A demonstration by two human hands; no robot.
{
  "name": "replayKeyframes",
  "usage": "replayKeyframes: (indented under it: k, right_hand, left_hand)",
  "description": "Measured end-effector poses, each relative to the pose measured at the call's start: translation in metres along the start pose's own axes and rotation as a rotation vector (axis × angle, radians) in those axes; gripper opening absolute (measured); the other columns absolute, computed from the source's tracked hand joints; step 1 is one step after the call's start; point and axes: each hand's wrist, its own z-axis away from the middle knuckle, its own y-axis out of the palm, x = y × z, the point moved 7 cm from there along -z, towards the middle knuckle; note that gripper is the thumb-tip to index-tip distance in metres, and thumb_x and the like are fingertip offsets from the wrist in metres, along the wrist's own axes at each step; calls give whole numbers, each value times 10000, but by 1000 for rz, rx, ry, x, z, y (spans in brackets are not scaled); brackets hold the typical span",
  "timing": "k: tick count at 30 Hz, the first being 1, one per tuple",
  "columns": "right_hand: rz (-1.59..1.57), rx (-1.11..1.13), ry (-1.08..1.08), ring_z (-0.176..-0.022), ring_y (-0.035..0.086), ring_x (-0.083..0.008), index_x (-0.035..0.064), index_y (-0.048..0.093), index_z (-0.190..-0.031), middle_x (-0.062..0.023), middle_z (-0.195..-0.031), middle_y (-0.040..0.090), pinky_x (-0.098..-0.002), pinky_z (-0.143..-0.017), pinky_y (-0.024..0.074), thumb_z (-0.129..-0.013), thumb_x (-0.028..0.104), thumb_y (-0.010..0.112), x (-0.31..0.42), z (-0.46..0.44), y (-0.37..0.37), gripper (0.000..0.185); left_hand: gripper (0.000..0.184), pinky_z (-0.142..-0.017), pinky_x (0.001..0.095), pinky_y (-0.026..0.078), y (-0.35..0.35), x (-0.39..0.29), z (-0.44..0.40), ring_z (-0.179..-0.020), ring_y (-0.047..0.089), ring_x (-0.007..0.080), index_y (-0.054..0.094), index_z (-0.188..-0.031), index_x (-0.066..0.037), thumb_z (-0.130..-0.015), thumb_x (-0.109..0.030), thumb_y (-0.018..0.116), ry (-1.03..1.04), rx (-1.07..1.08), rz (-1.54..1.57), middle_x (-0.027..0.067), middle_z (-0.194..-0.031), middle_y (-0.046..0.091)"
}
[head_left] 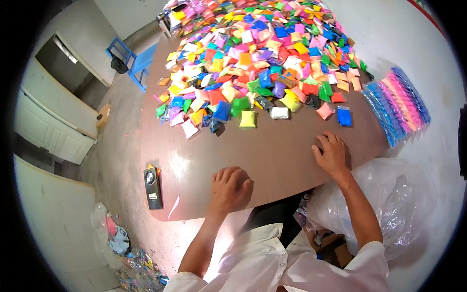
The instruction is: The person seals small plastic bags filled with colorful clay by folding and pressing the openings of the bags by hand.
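Observation:
My left hand (pixel 229 190) rests palm down on the brown table (pixel 272 160) near its front edge. Its fingers are loosely bent, the thumb stands apart, and no object shows in it. Farther right, my right hand (pixel 332 152) also lies on the tabletop, fingers spread and slightly bent, holding nothing. Just beyond its fingertips are a blue packet (pixel 344 117) and a pink packet (pixel 325 111). A yellow packet (pixel 247 119) lies at the near side of a large heap of small colourful packets (pixel 253 73).
A black box (pixel 152 189) and a white plastic strip (pixel 173 207) lie at the table's left corner. Bundled blue and pink packaging (pixel 396 107) sits at the right edge. A big clear plastic bag (pixel 389 194) stands beside me; a blue chair (pixel 138 61) is back left.

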Motion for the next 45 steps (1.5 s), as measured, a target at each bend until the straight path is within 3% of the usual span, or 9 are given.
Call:
replayKeyframes:
  k: [5,12,18,21,23,27,32,42,45]
  right_hand:
    - [74,-298,72,-1229,533,-352,61,657,-1167,-135,-1278,595,-505,-1055,378,-858,222,689,17,13,-2,350]
    - [77,-274,101,-1225,536,-349,75,648,-1178,-133,-1282,598,-495,-1060,384,-850,220,692,27,3,-2,361]
    - [111,-251,121,-1213,543,-347,87,635,-1167,-131,-1292,591,-477,-1052,396,-848,226,693,28,0,-1,353]
    - [124,-243,115,-1214,543,-343,89,627,-1159,-124,-1284,590,-480,-1053,395,-844,220,695,27,-2,0,347]
    - [123,-247,113,-1212,545,-339,88,625,-1150,-120,-1267,592,-480,-1049,397,-834,203,701,30,-3,-1,344]
    - [128,-265,103,-1211,546,-338,87,623,-1148,-121,-1264,592,-482,-1046,399,-827,187,702,30,-3,1,345]
    - [141,-262,103,-1211,544,-350,84,620,-1153,-127,-1273,591,-487,-1049,395,-824,175,695,26,-4,3,349]
    - [132,-242,88,-1196,539,-376,52,607,-1148,-171,-1251,588,-500,-1018,396,-849,161,663,28,-4,7,323]
    - [157,-242,101,-1191,542,-382,43,607,-1148,-176,-1246,591,-503,-1020,396,-851,157,666,27,0,8,324]
  left_hand:
    - [338,-995,474,416,-7,2,7,-1159,566,350,660,-1144,-49,-877,-242,740,-8,-4,62,118,-1223,637]
    - [293,-1010,464,409,-17,16,0,-1165,567,335,677,-1139,-76,-901,-240,726,-38,2,127,110,-1235,637]
    - [172,-783,400,540,-15,46,-29,-905,676,307,719,-1021,-51,-911,-184,712,-191,-71,360,116,-1021,713]
    - [186,-714,397,540,-21,68,-58,-841,691,320,706,-970,-26,-916,-204,718,-278,-204,474,143,-930,707]
    - [170,-650,319,536,-33,97,-78,-716,703,224,716,-999,1,-914,-145,729,-285,-485,349,134,-923,738]
    - [146,-675,303,523,-55,155,-116,-752,684,211,715,-992,6,-916,-118,728,-269,-736,283,131,-896,719]
    - [224,-930,440,486,-56,186,-133,-1087,611,320,701,-1098,-63,-905,-175,714,-297,-725,-25,113,-1101,698]
    - [270,-926,435,450,-41,197,-158,-1028,608,293,716,-1096,-98,-862,-225,761,-245,-628,-137,42,-1115,712]
    - [231,-904,430,464,-42,197,-154,-1029,620,310,720,-1087,-84,-890,-200,751,-192,-665,-199,82,-1078,717]
